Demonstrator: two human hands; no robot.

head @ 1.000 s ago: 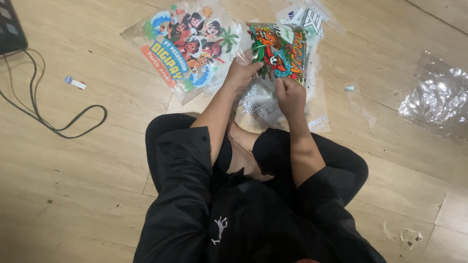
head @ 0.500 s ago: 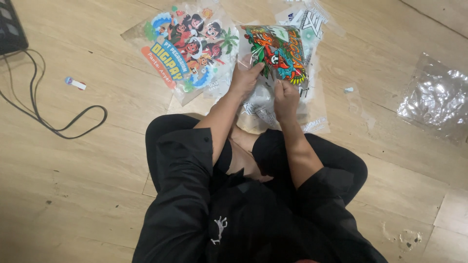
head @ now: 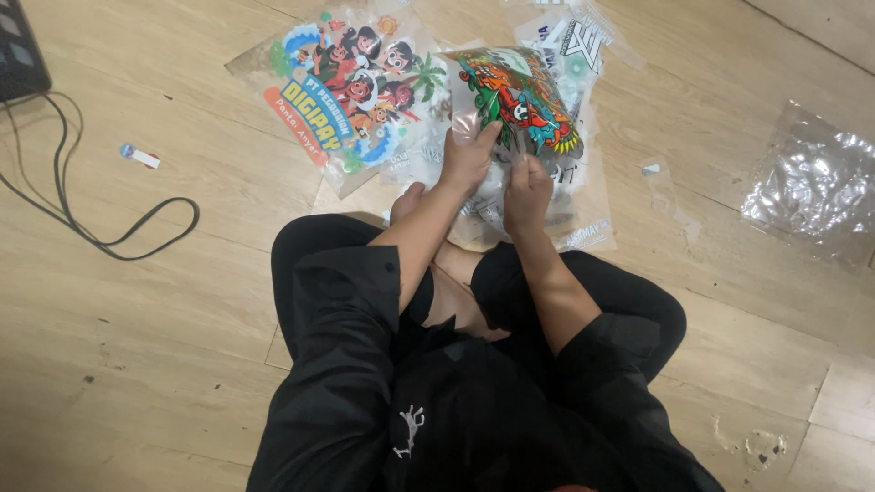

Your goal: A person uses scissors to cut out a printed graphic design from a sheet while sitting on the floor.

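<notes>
I sit cross-legged on a wooden floor in black clothes. Both hands hold a colourful printed film sheet point(head: 515, 96) with a red and green cartoon design, tilted up off the floor. My left hand point(head: 467, 159) pinches its lower left edge. My right hand point(head: 527, 187) grips its lower edge just to the right. Beneath it lie more clear printed sheets point(head: 583, 232). A larger sheet with cartoon children and palm trees point(head: 351, 82) lies flat to the left.
A black cable point(head: 100, 232) loops across the floor at left, leading to a dark device point(head: 18, 50) in the corner. A small white and blue object point(head: 138, 156) lies near it. Crumpled clear plastic point(head: 811, 187) sits at right. A small scrap point(head: 651, 169) lies nearby.
The colourful sheet has been lifted and shifted slightly left. My hands moved closer together along its lower edge.
</notes>
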